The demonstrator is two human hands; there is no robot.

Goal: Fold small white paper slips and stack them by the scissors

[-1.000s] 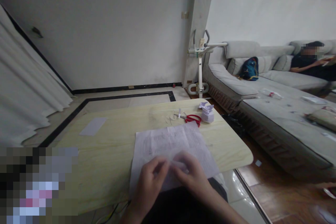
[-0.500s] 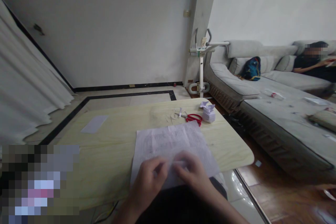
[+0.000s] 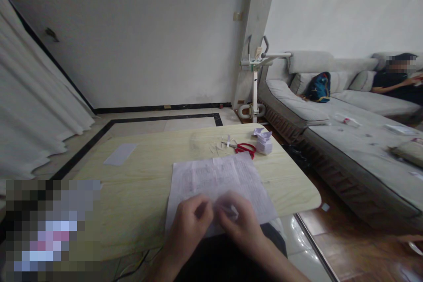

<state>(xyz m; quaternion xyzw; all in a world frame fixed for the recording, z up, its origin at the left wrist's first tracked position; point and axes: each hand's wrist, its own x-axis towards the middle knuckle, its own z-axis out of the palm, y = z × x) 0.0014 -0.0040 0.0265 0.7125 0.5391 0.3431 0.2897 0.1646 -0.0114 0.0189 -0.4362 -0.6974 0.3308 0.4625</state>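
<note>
My left hand (image 3: 194,217) and my right hand (image 3: 240,218) are close together over a large printed paper sheet (image 3: 211,174) at the table's near edge. A small piece of white paper (image 3: 234,213) shows within the curled fingers of my right hand. The left thumb and forefinger are pinched, their tips facing the right hand; whatever lies between them cannot be made out. Past the sheet are red-handled scissors (image 3: 247,149), thin paper scraps (image 3: 216,147) and several small folded paper pieces (image 3: 264,144).
A blank white paper (image 3: 120,153) lies on the left of the pale wooden table (image 3: 142,194). A blurred-out patch covers the lower left. To the right stands a grey sofa (image 3: 350,150) with a blue bag (image 3: 320,87) and a seated person (image 3: 393,79). Exercise equipment (image 3: 254,88) stands behind the table.
My hands stay over the sheet, their fingers shifting slightly. The white paper piece shows more clearly inside my right hand. The view has moved a little.
</note>
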